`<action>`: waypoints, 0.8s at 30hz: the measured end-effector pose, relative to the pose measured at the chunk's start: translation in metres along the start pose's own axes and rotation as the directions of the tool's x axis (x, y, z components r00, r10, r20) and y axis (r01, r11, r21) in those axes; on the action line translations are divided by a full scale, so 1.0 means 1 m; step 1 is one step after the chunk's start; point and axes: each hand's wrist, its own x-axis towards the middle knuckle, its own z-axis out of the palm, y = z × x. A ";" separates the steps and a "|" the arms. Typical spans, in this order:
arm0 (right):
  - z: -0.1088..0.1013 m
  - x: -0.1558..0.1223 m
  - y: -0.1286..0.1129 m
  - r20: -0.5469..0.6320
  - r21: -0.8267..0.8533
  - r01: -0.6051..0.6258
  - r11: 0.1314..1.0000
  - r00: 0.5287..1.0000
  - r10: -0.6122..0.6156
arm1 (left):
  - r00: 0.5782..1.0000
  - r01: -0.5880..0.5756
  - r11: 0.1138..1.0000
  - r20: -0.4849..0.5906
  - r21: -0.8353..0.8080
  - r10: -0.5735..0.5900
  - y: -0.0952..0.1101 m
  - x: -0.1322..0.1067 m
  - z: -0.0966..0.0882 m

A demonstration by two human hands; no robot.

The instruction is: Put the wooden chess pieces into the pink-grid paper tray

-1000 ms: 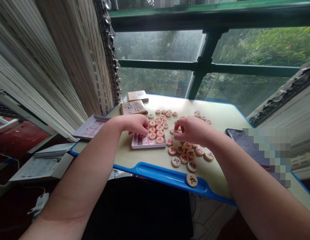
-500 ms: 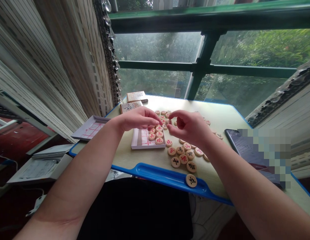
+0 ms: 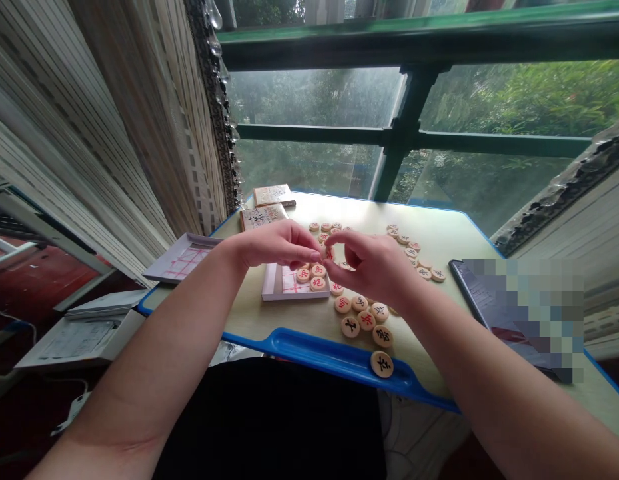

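My left hand (image 3: 276, 244) and my right hand (image 3: 372, 261) meet fingertip to fingertip above a shallow white box tray (image 3: 276, 285) with a red grid. Both hands are pinched; a wooden chess disc with a red mark (image 3: 330, 254) shows between the fingertips, and I cannot tell which hand holds it. Several discs with red characters lie in the tray (image 3: 314, 275). More discs (image 3: 362, 315) lie loose on the table under my right hand, and another group (image 3: 416, 257) lies further back.
The pale table has a blue rim (image 3: 319, 350) with one disc (image 3: 382, 364) in its front groove. A second white tray (image 3: 182, 257) hangs over the left edge. Two printed boxes (image 3: 266, 205) stand at the back left. A phone (image 3: 494, 303) lies at the right.
Both hands lifted from the table and came together above the tray. My left hand left the tray's discs, my right hand rose from the loose discs.
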 end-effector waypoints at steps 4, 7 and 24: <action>0.000 0.000 -0.002 0.036 -0.006 0.021 1.000 0.999 -0.021 | 1.000 0.019 1.000 0.024 -0.007 -0.019 0.001 -0.001 0.001; 0.000 0.000 -0.003 0.064 -0.003 0.009 1.000 0.998 -0.009 | 1.000 0.023 1.000 0.000 0.004 -0.023 0.003 0.000 0.003; 0.004 0.006 0.033 0.101 -0.177 -0.336 0.925 0.929 0.356 | 0.927 0.202 0.979 -0.320 -0.020 -0.198 -0.004 0.003 -0.010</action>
